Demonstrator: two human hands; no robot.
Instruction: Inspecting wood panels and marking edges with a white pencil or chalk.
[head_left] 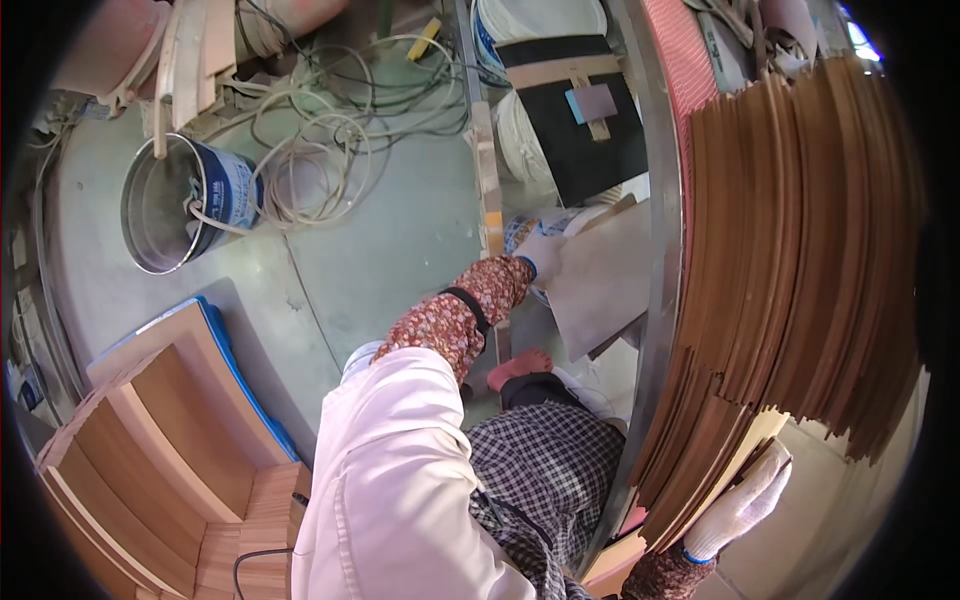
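Note:
My left hand (pixel 543 253), in a white knit glove with a blue cuff, reaches down beside a grey flat sheet (pixel 598 285) and a patterned round tub (pixel 520 232). It is at the sheet's left edge; its fingers are too unclear to tell a grip. On the right, my right hand (pixel 742 505), gloved alike, lies with stretched fingers against the near end of a stack of thin brown boards (pixel 790 240). A paler yellowish strip (pixel 748 440) stands at that end, next to the hand. Flowered sleeve covers (pixel 480 300) are on both forearms.
A metal frame rail (pixel 668 230) runs along the stack's left side. A black panel (pixel 575 120) leans over white buckets. Left stand an open blue metal pail (pixel 235 190), coiled hoses (pixel 320 165) and curved wooden panels (pixel 185 430). A bare foot (pixel 520 368) shows below my left arm.

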